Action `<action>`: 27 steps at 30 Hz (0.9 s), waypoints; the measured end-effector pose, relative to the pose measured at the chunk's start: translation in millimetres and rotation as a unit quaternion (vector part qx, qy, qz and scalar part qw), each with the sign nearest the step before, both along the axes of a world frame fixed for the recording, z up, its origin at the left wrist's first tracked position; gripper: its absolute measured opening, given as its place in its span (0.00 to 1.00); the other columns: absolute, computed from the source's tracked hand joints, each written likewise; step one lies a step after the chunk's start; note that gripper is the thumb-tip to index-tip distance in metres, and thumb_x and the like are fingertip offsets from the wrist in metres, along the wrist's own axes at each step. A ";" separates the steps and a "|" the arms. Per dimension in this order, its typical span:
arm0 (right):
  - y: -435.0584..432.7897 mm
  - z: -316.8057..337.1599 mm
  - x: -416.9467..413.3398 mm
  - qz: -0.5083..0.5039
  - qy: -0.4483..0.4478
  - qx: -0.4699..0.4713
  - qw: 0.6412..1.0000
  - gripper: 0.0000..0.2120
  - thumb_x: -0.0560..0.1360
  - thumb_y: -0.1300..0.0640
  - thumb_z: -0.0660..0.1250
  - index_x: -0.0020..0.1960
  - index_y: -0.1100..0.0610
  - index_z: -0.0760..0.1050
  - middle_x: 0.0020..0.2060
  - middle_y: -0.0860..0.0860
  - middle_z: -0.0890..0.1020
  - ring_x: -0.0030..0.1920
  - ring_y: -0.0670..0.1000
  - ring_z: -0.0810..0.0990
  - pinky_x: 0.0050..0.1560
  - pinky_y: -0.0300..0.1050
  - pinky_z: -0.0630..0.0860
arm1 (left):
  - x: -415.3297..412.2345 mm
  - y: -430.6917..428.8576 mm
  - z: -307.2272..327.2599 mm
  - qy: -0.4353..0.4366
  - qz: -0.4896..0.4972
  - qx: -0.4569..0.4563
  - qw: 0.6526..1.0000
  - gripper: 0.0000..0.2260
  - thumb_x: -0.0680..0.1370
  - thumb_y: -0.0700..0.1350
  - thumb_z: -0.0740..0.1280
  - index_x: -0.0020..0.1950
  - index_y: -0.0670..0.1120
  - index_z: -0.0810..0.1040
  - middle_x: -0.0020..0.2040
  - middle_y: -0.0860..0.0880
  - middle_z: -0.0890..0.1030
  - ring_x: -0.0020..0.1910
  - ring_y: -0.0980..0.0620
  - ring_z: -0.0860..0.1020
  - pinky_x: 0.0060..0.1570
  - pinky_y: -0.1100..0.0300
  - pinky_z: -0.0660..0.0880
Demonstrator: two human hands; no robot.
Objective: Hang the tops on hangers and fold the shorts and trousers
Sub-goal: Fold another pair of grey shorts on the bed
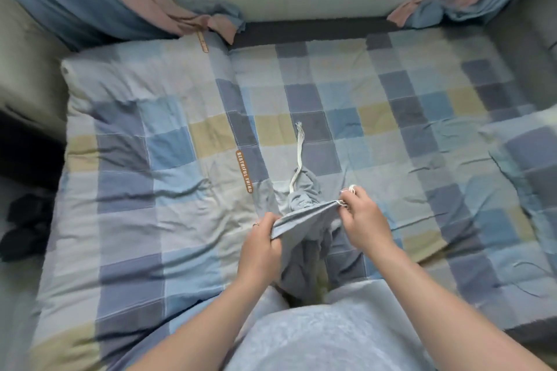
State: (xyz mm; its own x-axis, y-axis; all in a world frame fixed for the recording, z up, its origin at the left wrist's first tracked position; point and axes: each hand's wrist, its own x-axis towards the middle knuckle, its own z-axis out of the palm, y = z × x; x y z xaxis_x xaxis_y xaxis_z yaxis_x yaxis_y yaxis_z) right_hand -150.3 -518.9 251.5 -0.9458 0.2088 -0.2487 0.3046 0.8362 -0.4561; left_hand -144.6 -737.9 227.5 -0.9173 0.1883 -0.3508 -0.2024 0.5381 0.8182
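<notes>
Firmly between fingers (pixel 267 220), grey waistband (pixel 307 213)

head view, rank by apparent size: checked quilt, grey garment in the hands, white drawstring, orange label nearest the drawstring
1. checked quilt
2. grey garment, bunched, so part of it is hidden
3. white drawstring and orange label: not ranked, the drawstring is longer but thinner

Bed (pixel 376 93): checked sheet in blue, grey and yellow. Left half: folded checked quilt (pixel 135 189). Right edge: checked pillow (pixel 530 165). Near centre: grey garment (pixel 301 198), partly raised; its white drawstring (pixel 299 147) lies flat, pointing far.
</notes>
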 end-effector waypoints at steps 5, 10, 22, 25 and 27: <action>11.5 40.8 20.9 -0.075 0.080 0.025 0.994 0.02 0.76 0.60 0.69 0.47 0.57 0.80 0.72 0.55 0.69 0.73 0.61 0.63 0.67 0.59 0.65 | -20.4 30.3 57.2 0.034 0.056 0.127 0.990 0.07 0.76 0.40 0.60 0.40 0.51 0.69 0.33 0.53 0.72 0.34 0.50 0.70 0.37 0.49 0.69; 43.6 71.9 63.8 -0.083 0.144 -0.016 0.986 0.06 0.76 0.61 0.68 0.41 0.57 0.76 0.77 0.50 0.65 0.78 0.53 0.58 0.72 0.56 0.56 | -7.0 81.8 94.6 0.124 0.024 0.169 0.977 0.11 0.82 0.40 0.64 0.40 0.50 0.72 0.31 0.57 0.72 0.32 0.57 0.68 0.34 0.61 0.65; 145.8 144.0 195.0 -0.031 0.199 -0.352 0.914 0.09 0.74 0.54 0.71 0.45 0.46 0.70 0.28 0.50 0.72 0.30 0.46 0.69 0.30 0.43 0.67 | 118.4 170.4 196.6 0.256 0.008 0.138 0.957 0.09 0.79 0.48 0.62 0.46 0.47 0.79 0.38 0.48 0.80 0.38 0.50 0.75 0.39 0.60 0.69; 158.3 164.9 215.4 0.016 0.157 -0.354 0.922 0.14 0.69 0.44 0.74 0.50 0.43 0.73 0.33 0.57 0.78 0.31 0.49 0.72 0.33 0.44 0.68 | 141.8 178.0 232.1 0.259 0.036 0.121 0.958 0.08 0.79 0.48 0.61 0.42 0.51 0.76 0.34 0.55 0.75 0.35 0.56 0.71 0.37 0.63 0.67; 168.9 170.9 225.8 0.054 0.145 -0.274 0.949 0.12 0.68 0.42 0.71 0.45 0.47 0.76 0.32 0.50 0.78 0.32 0.51 0.73 0.34 0.47 0.69 | 155.7 182.2 254.3 0.262 0.039 0.116 0.957 0.09 0.79 0.47 0.61 0.39 0.53 0.73 0.31 0.58 0.72 0.33 0.59 0.68 0.35 0.66 0.64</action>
